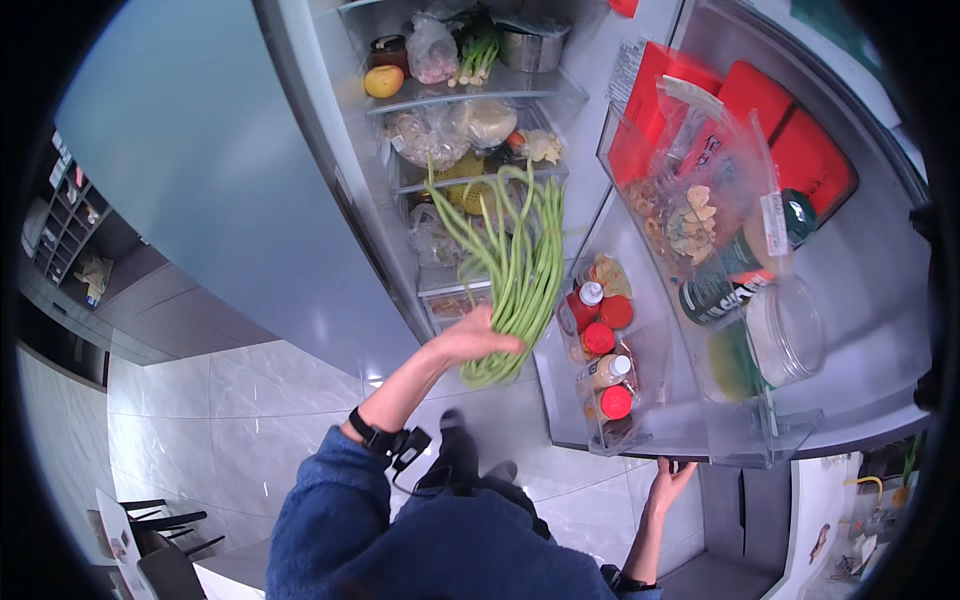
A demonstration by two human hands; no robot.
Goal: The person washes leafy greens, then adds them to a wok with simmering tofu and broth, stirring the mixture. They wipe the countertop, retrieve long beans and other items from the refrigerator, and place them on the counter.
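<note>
My left hand (480, 337) is closed around a bunch of long green yardlong beans (525, 277), folded over at the bottom end. Their upper ends fan out in front of the open refrigerator's lower shelves and partly hide them. At the lower right, my right hand (670, 480) grips the outer edge of the refrigerator door (870, 375), its fingertips partly hidden by that edge. On the top visible shelf are an apple (383, 81), a dark jar (388, 52), a plastic bag of food (433, 56), spring onions (477, 56) and a metal pot (532, 49).
Door bins hold bottles and jars with red lids (616, 403), red boxes (787, 135), a bag of dried slices (694, 225) and a clear jar (786, 330). A closed grey door panel (225, 150) stands at left. Chairs (169, 574) and a tiled floor (277, 420) lie below.
</note>
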